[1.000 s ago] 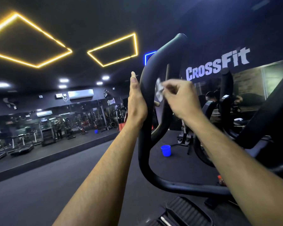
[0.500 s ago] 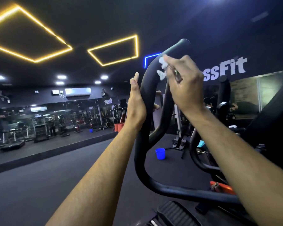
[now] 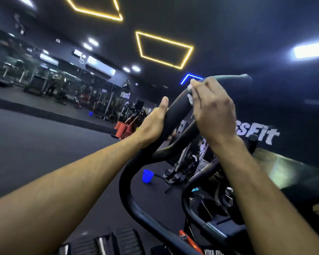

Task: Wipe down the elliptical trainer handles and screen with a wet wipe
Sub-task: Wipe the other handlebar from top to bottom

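Your left hand steadies the elliptical's black handle from its outer side: the palm lies against the bar and the thumb points straight up along it. Whether the fingers wrap behind the bar cannot be told from this view. Your right hand is curled over the upper bend of the same handle and pinches the wet wipe against it. Only a small white fold of the wipe shows, between the fingers and the bar.

Judged from this position, the step in hand is wiping the curved top section of the handle. To do it well:

- Keep the wipe flat between fingers and bar, so that the wipe, not bare skin, meets the surface.
- Work around the tube as well as along it; the far side of the bar is hidden from you and is easily missed.
- Hold the bar firm with the left hand, since the handle probably pivots under pressure.

The handle's free tip lies up and to the right of your right hand, with open air beyond it, so a stroke toward the tip has room. Below your left hand the bar sweeps down in a loop toward the pedals at the bottom of the view. A second bar passes just behind the handle, near your left hand; watch your knuckles there. The screen is not identifiable in this view. A blue cup stands on the floor, well apart from the machine.
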